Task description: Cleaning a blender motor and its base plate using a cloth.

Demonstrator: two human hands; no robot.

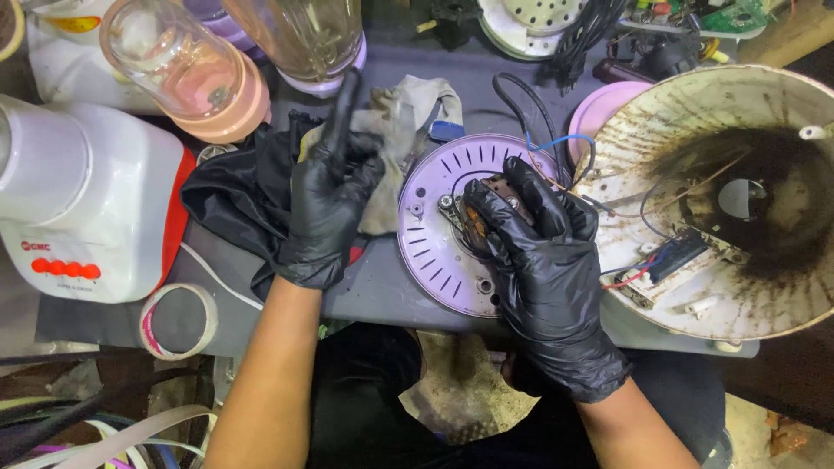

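Observation:
Both my hands wear black gloves. My right hand (543,252) grips a small electric motor (485,213) that sits at the middle of a round lilac base plate (426,239) with vent slots. Thin wires (556,148) run from the motor toward a large round dirty white housing (695,113) on the right. My left hand (328,204) rests on a black cloth (230,195), closed around a thin black tool handle (346,104) that points up and away from me. A grey rag (408,108) lies just past that hand.
A white blender base with red buttons (82,200) stands at the left, with clear blender jars (187,65) behind it. A tape roll (178,320) sits near the front edge. A pink lid (604,108), cables and circuit boards (730,17) crowd the back.

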